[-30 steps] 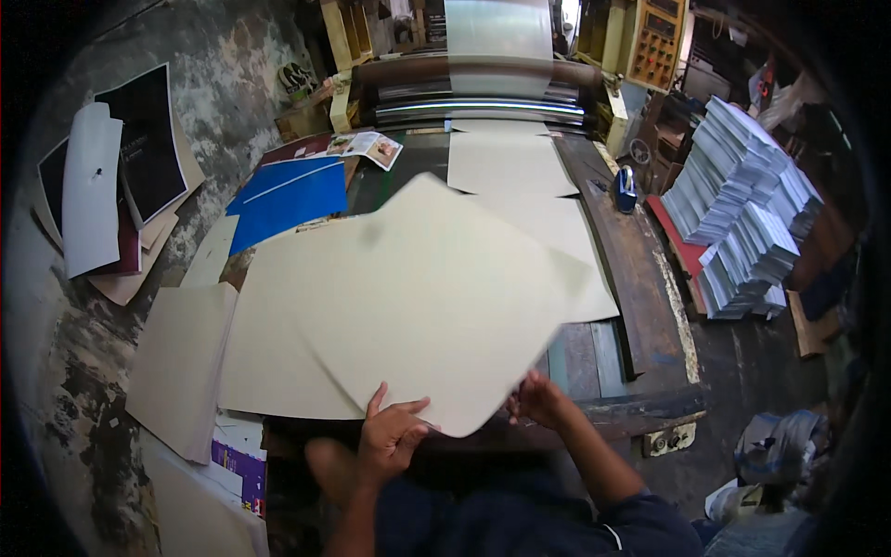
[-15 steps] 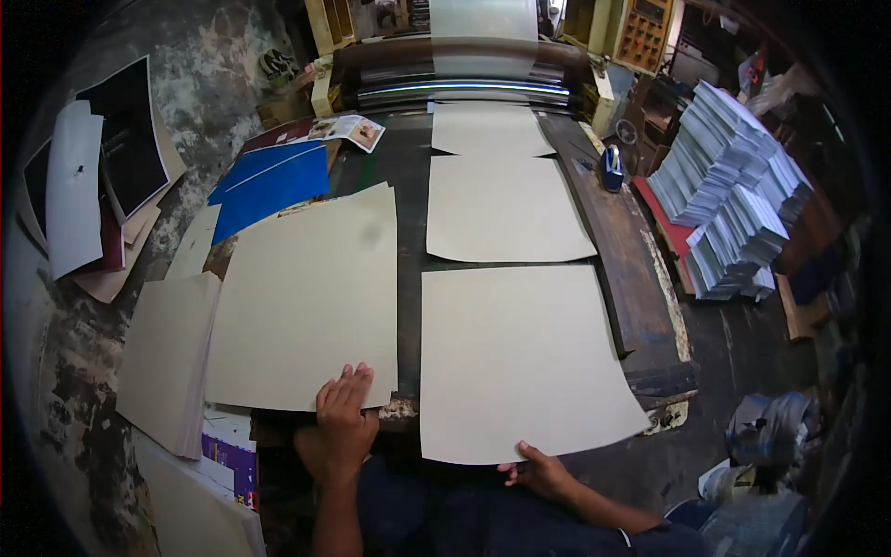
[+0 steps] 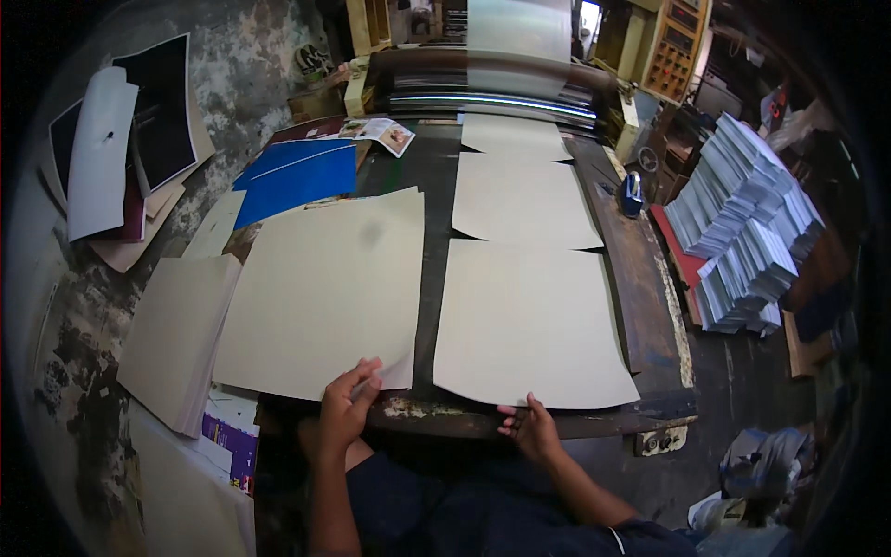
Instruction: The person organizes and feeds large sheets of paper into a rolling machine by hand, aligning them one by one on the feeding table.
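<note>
A large off-white sheet (image 3: 320, 288) lies on top of a stack at the left of the table. At its near right corner, which curls up a little, my left hand (image 3: 349, 404) is closed with the corner between thumb and fingers. Another off-white sheet (image 3: 534, 320) lies to the right, its far edge meeting a second sheet (image 3: 524, 200). My right hand (image 3: 534, 432) is at its near edge, thumb up and fingers apart; whether it touches the edge is hard to see. A third sheet (image 3: 512, 136) reaches the machine's rollers (image 3: 492, 104).
Left of the stack lies a thick pile of sheets (image 3: 176, 339), with blue sheets (image 3: 297, 176) beyond. A tape dispenser (image 3: 631, 195) sits on the right rail. Tall paper stacks (image 3: 742, 204) stand at the right. A control panel (image 3: 673, 56) hangs by the machine.
The front right sheet has moved away from me, closing the gap to the sheet ahead. My right hand followed it forward. My left hand has lifted the stack's near corner. The view shifted slightly.
</note>
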`<state>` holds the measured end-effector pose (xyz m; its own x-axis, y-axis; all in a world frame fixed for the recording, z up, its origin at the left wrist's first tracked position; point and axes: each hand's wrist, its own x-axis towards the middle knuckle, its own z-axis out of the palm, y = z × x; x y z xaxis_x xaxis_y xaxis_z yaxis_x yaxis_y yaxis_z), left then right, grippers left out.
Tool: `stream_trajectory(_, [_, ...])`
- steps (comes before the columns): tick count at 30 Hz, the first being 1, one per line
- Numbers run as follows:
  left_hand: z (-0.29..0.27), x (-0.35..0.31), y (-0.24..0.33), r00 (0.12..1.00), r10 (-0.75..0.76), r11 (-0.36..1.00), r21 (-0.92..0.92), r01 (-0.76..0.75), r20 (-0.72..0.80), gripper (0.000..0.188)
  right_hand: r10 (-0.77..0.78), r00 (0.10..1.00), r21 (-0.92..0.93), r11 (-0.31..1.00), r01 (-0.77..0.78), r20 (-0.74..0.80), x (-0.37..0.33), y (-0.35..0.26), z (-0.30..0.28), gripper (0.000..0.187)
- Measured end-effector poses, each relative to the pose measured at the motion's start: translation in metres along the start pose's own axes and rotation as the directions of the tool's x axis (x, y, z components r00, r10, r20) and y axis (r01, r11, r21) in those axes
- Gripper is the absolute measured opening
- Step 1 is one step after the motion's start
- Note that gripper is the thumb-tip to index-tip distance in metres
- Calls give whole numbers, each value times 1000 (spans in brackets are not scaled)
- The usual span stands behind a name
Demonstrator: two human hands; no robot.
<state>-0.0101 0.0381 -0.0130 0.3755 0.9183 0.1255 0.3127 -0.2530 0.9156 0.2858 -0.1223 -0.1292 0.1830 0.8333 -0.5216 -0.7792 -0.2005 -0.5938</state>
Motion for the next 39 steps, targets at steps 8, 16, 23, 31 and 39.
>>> stream_trajectory(8, [18,1,-12,986,-142,900,-426,93,-85,48,-113,992,96,988,118,-47,24,0,-10,53])
stream_trajectory(16, [-16,5,-5,980,-72,934,-332,131,185,47,-158,978,35,986,164,-135,11,-7,-13,53])
stream_trajectory(23, [-15,6,-3,913,-336,753,-649,113,-231,22,-166,984,-54,985,163,-59,3,-8,-3,50])
stream_trajectory(31, [17,-20,53,912,33,999,20,-28,-410,26,-189,980,-23,982,188,-65,6,-17,-6,49])
stream_trajectory(39, [20,-20,47,882,372,923,-13,-385,290,17,-114,993,117,986,116,-20,-29,-43,37,49])
